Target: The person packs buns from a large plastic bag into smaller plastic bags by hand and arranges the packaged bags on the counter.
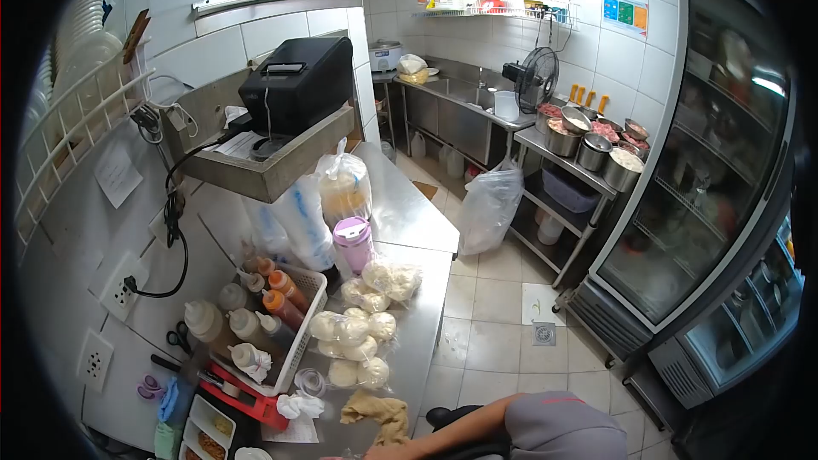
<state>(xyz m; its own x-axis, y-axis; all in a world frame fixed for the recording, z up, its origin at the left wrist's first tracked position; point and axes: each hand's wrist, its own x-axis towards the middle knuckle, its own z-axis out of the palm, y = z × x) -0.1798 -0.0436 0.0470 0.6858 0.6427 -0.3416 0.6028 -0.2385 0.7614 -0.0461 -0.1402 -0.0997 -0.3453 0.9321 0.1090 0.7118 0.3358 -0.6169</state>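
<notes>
Grey sleeve [562, 428] nearest cam; R hand [376, 453] at btm of view, by tan cloth [380, 414].
R hand mostly cut off, can't tell if gripping; L hand out of view. Cloth on counter [423, 315], near end, close to right edge. Best keep cloth clear of bagged dough balls [356, 331].

Tan cloth [379, 415], grey sleeve [562, 430] with red stripe [561, 399], cream buns [353, 330], lilac cup [354, 245], black printer [300, 78]

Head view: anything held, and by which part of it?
Can't tell: the one visible hand is mostly cut off by the bottom edge, near the tan cloth, so any grip is out of frame.
</notes>
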